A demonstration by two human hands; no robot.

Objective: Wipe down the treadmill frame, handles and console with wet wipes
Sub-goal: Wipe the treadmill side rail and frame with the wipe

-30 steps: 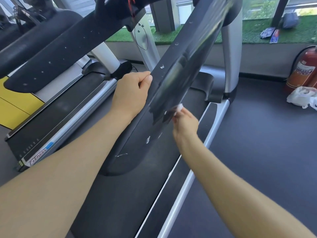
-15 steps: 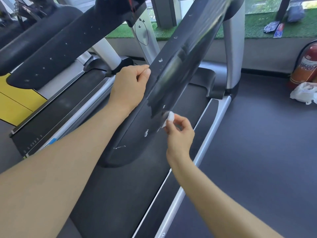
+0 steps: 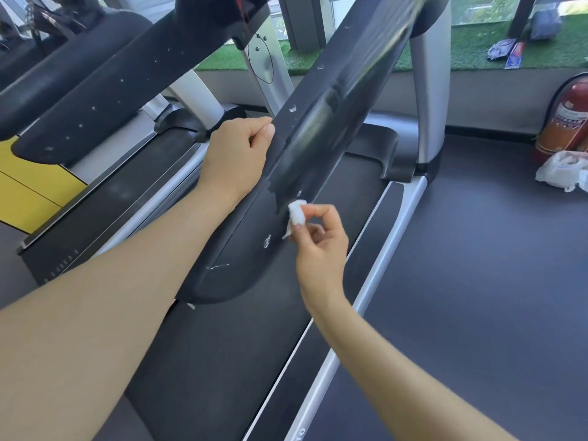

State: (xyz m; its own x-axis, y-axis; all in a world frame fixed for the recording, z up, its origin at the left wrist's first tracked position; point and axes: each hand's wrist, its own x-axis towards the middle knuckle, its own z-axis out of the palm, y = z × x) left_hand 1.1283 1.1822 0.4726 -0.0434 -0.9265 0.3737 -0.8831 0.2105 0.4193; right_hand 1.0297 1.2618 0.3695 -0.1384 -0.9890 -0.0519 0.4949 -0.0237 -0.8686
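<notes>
A long black treadmill handrail (image 3: 321, 128) slopes from the top right down to a rounded end at the centre. Its upper part shines wet; the lower part is dull, with white flecks. My left hand (image 3: 235, 157) grips the handrail's left edge, thumb on top. My right hand (image 3: 318, 243) pinches a small wadded white wet wipe (image 3: 297, 213) between thumb and fingers. The wipe sits at the lower edge of the wet patch, touching or just off the surface. The black running belt (image 3: 222, 361) lies below.
A second treadmill's black handrail (image 3: 95, 100) and deck run along the left. A silver upright (image 3: 429, 90) stands at the right of the deck. A red fire extinguisher (image 3: 566, 119) and a white plastic bag (image 3: 563, 173) sit on the dark floor at right.
My right hand with the wipe has slid down the handrail and drawn out to its right side, so the wipe now shows fully. My left hand keeps its grip in the same place.
</notes>
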